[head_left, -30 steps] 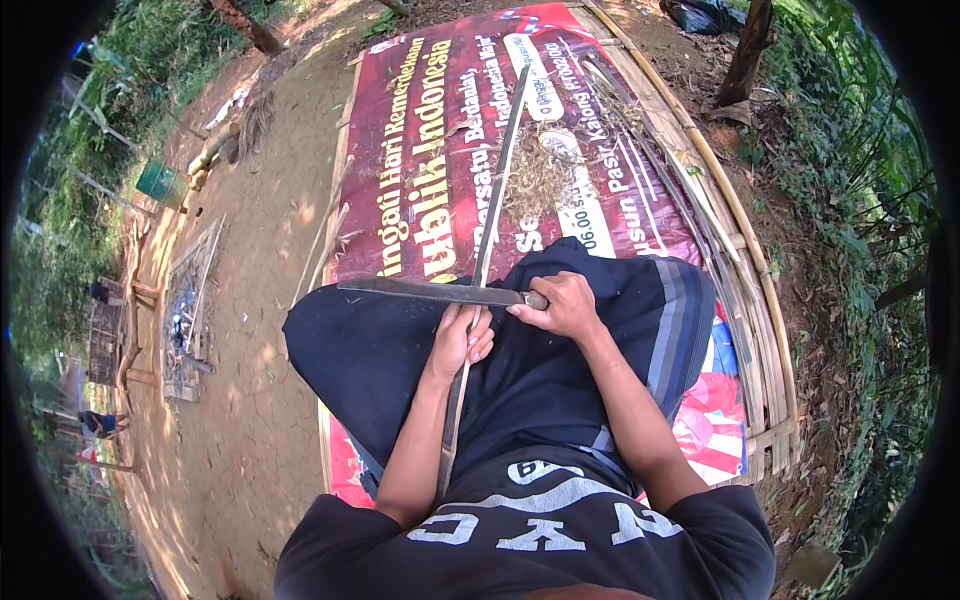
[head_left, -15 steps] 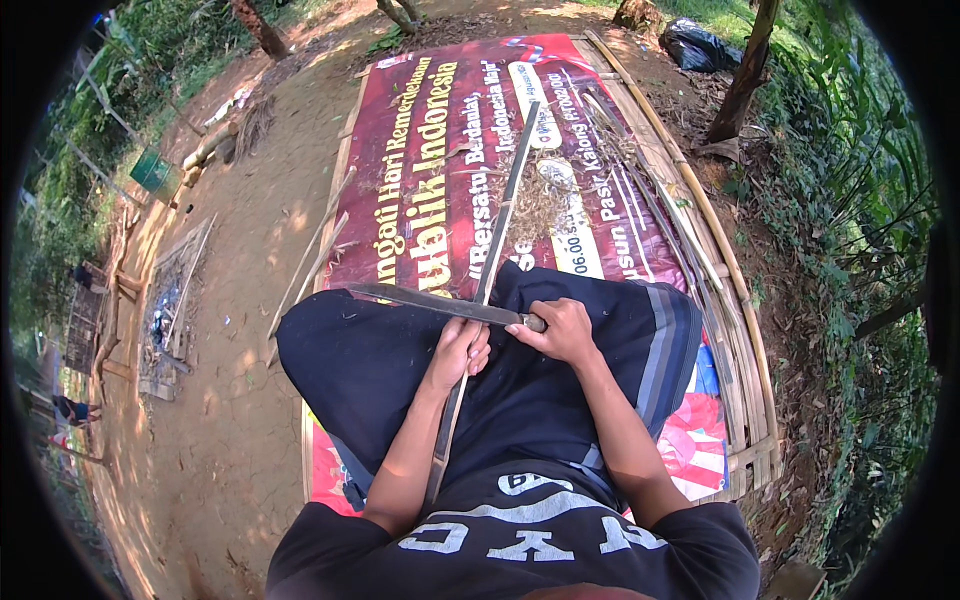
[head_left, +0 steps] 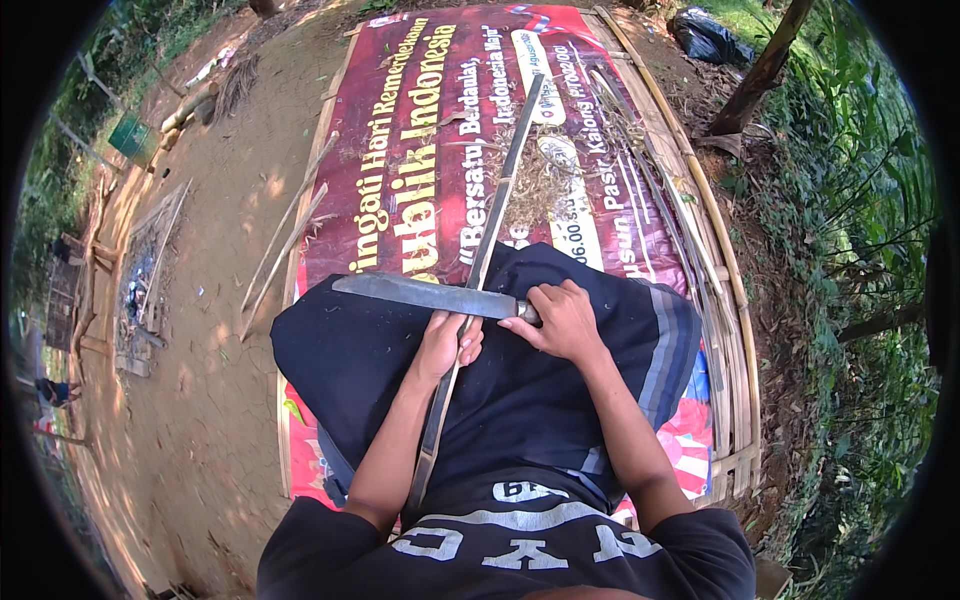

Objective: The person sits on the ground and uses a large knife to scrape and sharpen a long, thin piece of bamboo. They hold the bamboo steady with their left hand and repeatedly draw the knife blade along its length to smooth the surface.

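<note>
My right hand (head_left: 562, 318) is closed round the short handle of a machete (head_left: 425, 294). Its broad dark blade points left and lies across a long bamboo strip (head_left: 500, 195), just above my left fingers. My left hand (head_left: 447, 345) grips that strip over my lap. The strip slants from near my shirt up and away over the banner, a little to the right. Dark cloth (head_left: 345, 350) covers my spread knees beneath both hands. Where exactly the edge touches the strip is hard to make out.
I sit on a bamboo platform (head_left: 735, 400) covered by a red printed banner (head_left: 390, 180). Pale shavings (head_left: 540, 190) are heaped on it, and more strips (head_left: 650, 180) lie along its right side. Loose sticks (head_left: 290, 245) lean at the left edge. A black bag (head_left: 705, 38) sits far right.
The machete blade has turned so that more of its flat side shows. Both hands have shifted slightly, still holding the machete and the strip. The whole view has moved a little.
</note>
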`<state>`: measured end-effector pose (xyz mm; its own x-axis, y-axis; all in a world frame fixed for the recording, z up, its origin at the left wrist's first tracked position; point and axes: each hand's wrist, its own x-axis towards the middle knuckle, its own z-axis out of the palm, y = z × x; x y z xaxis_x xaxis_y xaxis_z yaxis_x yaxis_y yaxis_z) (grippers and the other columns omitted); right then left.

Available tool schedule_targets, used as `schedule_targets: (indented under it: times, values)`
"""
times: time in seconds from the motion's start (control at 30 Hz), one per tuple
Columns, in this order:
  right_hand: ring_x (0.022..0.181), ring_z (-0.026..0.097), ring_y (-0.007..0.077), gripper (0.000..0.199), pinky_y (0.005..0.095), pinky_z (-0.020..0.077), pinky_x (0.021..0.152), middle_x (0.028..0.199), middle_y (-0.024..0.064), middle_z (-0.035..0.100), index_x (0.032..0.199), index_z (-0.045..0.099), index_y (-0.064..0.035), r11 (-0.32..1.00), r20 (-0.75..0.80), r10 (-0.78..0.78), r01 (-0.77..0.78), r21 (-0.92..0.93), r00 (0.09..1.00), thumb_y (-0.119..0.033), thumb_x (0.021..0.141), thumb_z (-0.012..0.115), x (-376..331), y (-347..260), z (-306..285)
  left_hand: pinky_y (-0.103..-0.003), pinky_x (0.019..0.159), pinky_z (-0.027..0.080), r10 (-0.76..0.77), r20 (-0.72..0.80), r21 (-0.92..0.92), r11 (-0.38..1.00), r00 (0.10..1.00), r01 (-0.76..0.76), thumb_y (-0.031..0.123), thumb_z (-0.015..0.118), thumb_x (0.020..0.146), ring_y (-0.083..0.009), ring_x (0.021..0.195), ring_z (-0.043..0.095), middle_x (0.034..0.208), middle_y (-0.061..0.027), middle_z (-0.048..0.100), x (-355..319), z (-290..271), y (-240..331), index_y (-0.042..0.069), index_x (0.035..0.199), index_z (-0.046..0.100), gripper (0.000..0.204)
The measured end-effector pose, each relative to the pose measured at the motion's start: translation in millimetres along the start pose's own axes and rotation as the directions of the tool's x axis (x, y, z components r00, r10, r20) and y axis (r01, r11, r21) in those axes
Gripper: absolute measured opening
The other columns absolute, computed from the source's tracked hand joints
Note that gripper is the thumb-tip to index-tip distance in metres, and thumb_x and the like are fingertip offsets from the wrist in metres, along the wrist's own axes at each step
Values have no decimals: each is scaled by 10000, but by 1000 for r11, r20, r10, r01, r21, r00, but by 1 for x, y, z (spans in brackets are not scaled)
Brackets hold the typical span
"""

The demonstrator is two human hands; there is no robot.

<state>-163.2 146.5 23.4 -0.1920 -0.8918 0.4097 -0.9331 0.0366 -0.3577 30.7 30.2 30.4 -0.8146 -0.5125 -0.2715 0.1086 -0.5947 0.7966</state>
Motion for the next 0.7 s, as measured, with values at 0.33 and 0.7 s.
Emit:
schedule_targets:
  times: [0.33, 0.7]
  values:
    - [544, 589, 297, 603, 411, 458, 560, 561, 82, 561, 658, 615, -73, 998, -25, -56, 56, -7, 998, -655, 735, 755, 58, 45, 8, -242, 418, 330, 40, 28, -27, 999, 999, -40, 251, 366, 1107, -92, 424, 367, 606, 7, 375, 39, -3, 15, 53, 1056, 505, 248]
    - [516, 546, 260, 600, 385, 447, 550, 554, 52, 554, 643, 620, -82, 989, -80, -88, 97, 115, 993, -658, 669, 786, 44, 66, 38, -249, 402, 320, -65, 116, -251, 963, 991, 93, 395, 345, 1112, -87, 395, 356, 536, 42, 324, 60, -10, -5, 90, 1026, 543, 374]
